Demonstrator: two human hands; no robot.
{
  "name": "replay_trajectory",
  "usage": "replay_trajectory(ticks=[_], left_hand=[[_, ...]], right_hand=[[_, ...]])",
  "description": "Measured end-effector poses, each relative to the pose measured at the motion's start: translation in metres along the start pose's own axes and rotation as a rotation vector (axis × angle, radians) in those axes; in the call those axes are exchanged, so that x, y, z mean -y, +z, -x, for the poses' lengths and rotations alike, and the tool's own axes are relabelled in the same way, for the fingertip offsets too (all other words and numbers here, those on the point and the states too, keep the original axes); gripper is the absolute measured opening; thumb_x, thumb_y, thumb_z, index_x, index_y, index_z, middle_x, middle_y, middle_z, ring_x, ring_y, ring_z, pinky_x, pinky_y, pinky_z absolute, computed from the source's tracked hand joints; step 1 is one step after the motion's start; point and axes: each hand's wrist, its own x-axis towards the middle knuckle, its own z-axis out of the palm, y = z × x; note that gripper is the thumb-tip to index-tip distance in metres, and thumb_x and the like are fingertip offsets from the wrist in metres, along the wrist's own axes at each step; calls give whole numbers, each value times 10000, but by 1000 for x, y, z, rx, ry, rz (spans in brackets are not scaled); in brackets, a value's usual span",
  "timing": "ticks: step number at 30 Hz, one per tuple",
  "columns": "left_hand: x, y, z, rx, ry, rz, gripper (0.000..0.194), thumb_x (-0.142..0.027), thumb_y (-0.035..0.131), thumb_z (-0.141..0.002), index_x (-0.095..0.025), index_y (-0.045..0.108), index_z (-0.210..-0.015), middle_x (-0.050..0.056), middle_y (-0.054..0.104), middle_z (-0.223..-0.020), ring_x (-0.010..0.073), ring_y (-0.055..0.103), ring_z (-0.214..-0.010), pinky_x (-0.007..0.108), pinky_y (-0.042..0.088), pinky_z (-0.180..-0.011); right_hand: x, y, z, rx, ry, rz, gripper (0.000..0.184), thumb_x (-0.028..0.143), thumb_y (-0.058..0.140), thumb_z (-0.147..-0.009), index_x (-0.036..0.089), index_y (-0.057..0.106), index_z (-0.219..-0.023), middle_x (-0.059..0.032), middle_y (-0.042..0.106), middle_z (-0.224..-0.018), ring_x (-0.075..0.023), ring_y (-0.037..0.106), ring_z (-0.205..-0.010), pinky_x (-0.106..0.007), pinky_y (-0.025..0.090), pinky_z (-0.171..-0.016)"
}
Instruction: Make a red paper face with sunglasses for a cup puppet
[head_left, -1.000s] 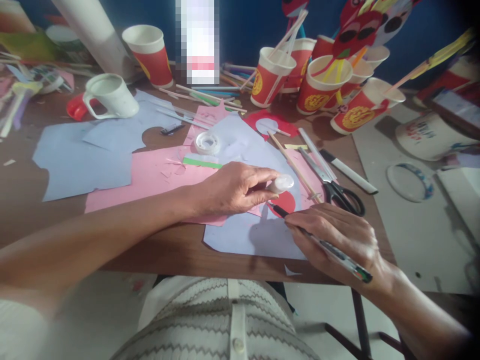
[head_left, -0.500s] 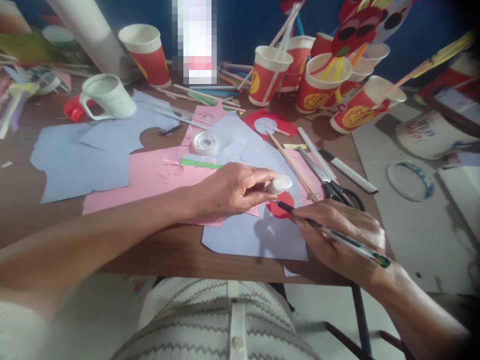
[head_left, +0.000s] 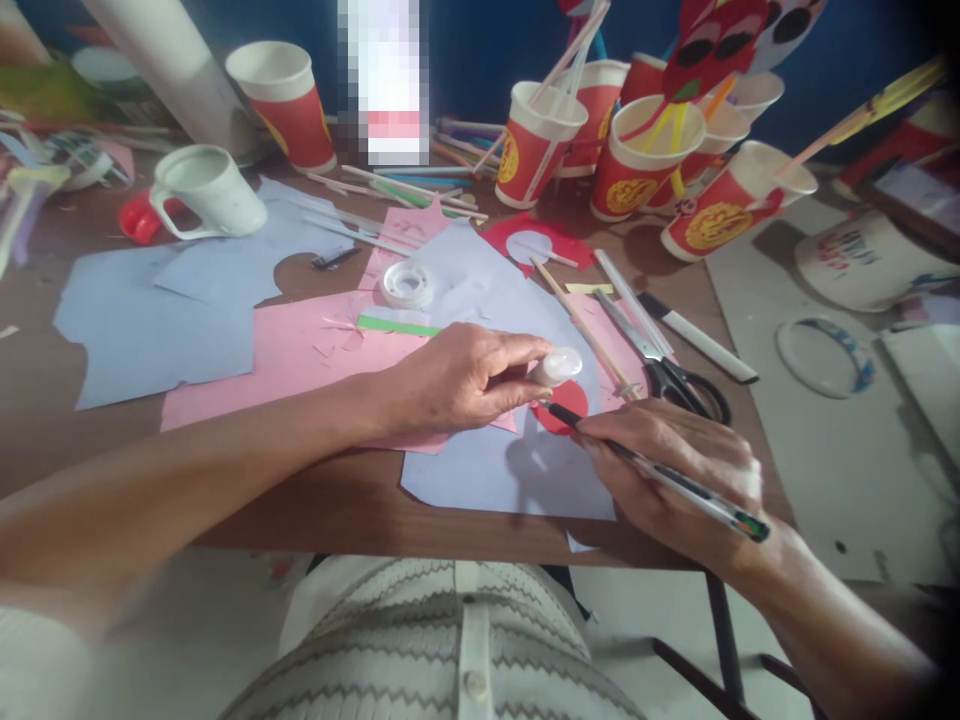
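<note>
Between thumb and fingers, my left hand pinches a small whitish, rounded cylindrical object; I cannot make out its kind. It is held over a red paper circle, which lies on white paper. My right hand grips a pen in a writing hold. The pen's dark tip points left, at the circle's left edge and close to my left thumb; whether it touches the paper is unclear. Pink paper lies partly under my left forearm.
Scissors, a wooden stick and a cutter lie beyond my right hand. A tape roll rests on the papers. A white mug stands back left; red paper cups holding straws stand at the back right.
Both hands keep nearly the same place and hold. The pen and right hand have shifted very slightly left, and the whole view has moved a little.
</note>
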Motion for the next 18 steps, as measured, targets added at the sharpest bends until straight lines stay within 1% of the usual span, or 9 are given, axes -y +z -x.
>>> replay_trajectory(ticks=[2, 7, 11, 15, 18], left_hand=[[-1, -1, 0, 4, -2, 2, 191, -319, 521, -887, -165, 606, -963, 25, 671, -784, 114, 603, -648, 215, 439, -595], [-4, -2, 0, 30, -37, 34, 182, -296, 505, -895, -161, 612, -955, 13, 664, -769, 105, 593, -642, 205, 435, -592], [-4, -2, -1, 29, -35, 46, 182, -282, 509, -893, -160, 607, -986, 21, 667, -809, 111, 604, -686, 206, 443, -626], [-3, -1, 0, 22, -30, 38, 165, -286, 513, -889, -166, 611, -946, 13, 657, -774, 111, 593, -651, 210, 437, -601], [-2, -1, 1, 12, -30, 28, 154, -291, 515, -888, -172, 606, -926, 22, 669, -806, 120, 611, -680, 216, 445, -614]], right_hand=[[2, 1, -1, -11, -23, -12, 156, 74, 607, -789, 180, 598, -904, -10, 698, -749, -147, 634, -637, -284, 505, -652], [4, 6, 2, -5, -39, -45, 188, 34, 614, -760, 162, 604, -896, -31, 697, -770, -164, 636, -673, -305, 511, -678], [5, 7, 3, -24, -52, -43, 202, 26, 614, -758, 168, 604, -902, -31, 696, -764, -168, 641, -685, -306, 515, -693], [7, 9, -1, -20, -59, -46, 204, 27, 618, -762, 164, 600, -912, -33, 693, -764, -160, 640, -669, -299, 517, -673], [7, 12, -3, -11, -63, -61, 188, 40, 616, -776, 163, 597, -917, -31, 690, -755, -158, 643, -673, -297, 518, -677]])
